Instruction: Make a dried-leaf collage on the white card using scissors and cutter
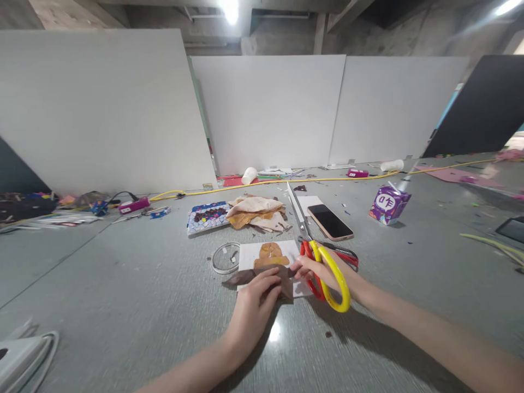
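Observation:
On the grey table lies a white sheet [248, 256] bearing orange-brown leaf shapes [271, 254]. A dark brown leaf [241, 278] lies across its lower part. My left hand [258, 297] presses the leaf, fingers bent over it. My right hand [317, 268] pinches the leaf's right end and also carries large scissors [332, 277] with red and yellow handles, their blades pointing away from me and slightly apart. A second pair of scissors with black and red handles [347, 255] is partly hidden behind the right hand.
Beyond the sheet are a patterned box [208, 217], dried leaves [257, 212] and a phone [331, 221]. A clear tape ring [226, 258] lies left of the sheet. A purple carton [388, 204] stands at the right. White cables [51, 349] lie at the lower left.

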Demonstrator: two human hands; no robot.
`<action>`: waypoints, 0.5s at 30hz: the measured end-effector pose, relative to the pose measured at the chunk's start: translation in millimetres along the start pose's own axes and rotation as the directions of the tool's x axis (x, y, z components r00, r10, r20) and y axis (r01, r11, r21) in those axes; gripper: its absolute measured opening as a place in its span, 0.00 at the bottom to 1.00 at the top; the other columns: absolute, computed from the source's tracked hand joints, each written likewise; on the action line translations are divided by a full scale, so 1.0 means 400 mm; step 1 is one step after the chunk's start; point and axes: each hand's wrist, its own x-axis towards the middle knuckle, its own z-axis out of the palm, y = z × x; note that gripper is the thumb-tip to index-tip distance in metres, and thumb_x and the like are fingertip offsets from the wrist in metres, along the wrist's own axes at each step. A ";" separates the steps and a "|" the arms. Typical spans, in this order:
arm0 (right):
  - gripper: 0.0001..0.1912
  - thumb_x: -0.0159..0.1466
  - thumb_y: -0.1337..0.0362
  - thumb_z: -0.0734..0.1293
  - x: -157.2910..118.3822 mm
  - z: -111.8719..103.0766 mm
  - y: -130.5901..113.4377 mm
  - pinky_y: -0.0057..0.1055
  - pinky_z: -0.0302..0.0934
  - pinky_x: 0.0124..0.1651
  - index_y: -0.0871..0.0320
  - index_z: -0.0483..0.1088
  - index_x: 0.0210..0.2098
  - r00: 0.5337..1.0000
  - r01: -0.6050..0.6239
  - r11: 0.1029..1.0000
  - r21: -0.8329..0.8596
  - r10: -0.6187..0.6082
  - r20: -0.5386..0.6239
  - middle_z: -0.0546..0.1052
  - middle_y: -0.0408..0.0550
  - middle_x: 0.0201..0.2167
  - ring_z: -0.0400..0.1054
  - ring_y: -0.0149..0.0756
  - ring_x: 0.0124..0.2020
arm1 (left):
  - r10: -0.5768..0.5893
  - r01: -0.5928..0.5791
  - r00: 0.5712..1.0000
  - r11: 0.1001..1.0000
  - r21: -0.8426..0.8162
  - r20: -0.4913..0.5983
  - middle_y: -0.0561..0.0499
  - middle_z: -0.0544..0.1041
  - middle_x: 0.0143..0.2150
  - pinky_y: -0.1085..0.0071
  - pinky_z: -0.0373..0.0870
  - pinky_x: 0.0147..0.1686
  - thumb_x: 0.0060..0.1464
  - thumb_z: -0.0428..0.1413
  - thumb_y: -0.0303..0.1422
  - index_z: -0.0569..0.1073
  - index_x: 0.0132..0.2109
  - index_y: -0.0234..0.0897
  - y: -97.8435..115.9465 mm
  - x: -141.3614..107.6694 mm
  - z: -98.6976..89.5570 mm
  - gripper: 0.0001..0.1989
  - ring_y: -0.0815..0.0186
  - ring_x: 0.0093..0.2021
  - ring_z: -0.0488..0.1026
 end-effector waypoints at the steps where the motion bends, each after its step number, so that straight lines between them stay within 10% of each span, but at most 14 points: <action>1: 0.09 0.56 0.60 0.61 0.001 -0.001 0.000 0.30 0.67 0.28 0.59 0.65 0.25 1.000 -0.004 1.000 -0.001 0.004 -0.006 0.76 0.50 0.26 0.71 0.34 0.23 | 0.019 -0.020 0.999 0.999 0.047 0.026 0.46 0.72 0.48 0.60 0.68 0.46 0.52 0.49 0.27 0.73 0.39 0.37 0.002 -0.005 0.002 0.10 0.60 0.47 0.69; 15: 0.11 0.56 0.59 0.60 0.001 -0.009 -0.003 0.29 0.65 0.28 0.60 0.66 0.25 1.000 0.014 1.000 -0.023 -0.015 -0.010 0.75 0.50 0.26 0.69 0.31 0.22 | 0.120 -0.238 0.957 0.846 0.477 0.264 0.35 0.59 0.58 0.56 0.65 0.49 0.54 0.47 0.32 0.65 0.50 0.28 0.034 -0.051 0.013 0.18 0.52 0.55 0.60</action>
